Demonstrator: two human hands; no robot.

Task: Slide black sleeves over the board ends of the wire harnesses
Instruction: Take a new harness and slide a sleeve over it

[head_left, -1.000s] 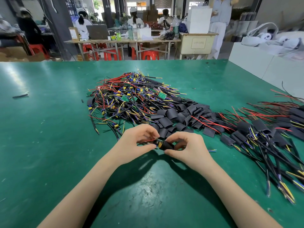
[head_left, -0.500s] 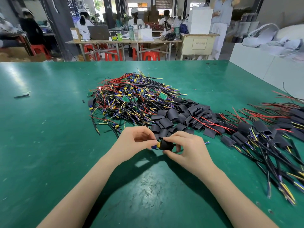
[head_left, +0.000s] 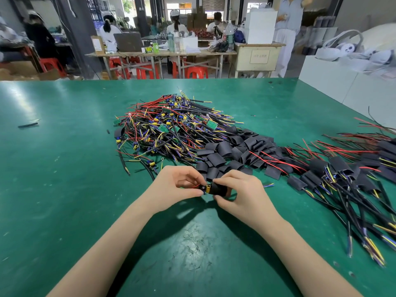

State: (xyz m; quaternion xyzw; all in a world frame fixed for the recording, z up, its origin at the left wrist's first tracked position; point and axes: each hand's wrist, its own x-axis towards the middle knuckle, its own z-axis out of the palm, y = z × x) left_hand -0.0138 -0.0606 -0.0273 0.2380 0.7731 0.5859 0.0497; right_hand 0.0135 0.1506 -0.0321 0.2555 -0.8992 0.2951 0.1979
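Observation:
My left hand [head_left: 174, 187] pinches the board end [head_left: 205, 188] of a wire harness, where a yellow part and a blue part show. My right hand [head_left: 240, 192] grips a black sleeve [head_left: 216, 189] that sits partly over that board end. The harness's wires [head_left: 269, 185] stick out to the right past my right hand. Behind my hands lies a pile of loose black sleeves [head_left: 231, 151]. A heap of bare harnesses [head_left: 169, 129] with green boards lies further back on the green table [head_left: 64, 168].
Harnesses with sleeves on them [head_left: 347, 179] lie spread at the right, wires fanning toward the near right edge. A short black tube piece [head_left: 27, 124] lies far left. White boxes [head_left: 351, 86] stand at the back right; people work at tables beyond.
Both hands have stayed in place above the table. The sleeve has slid a little further left over the board end between my fingers.

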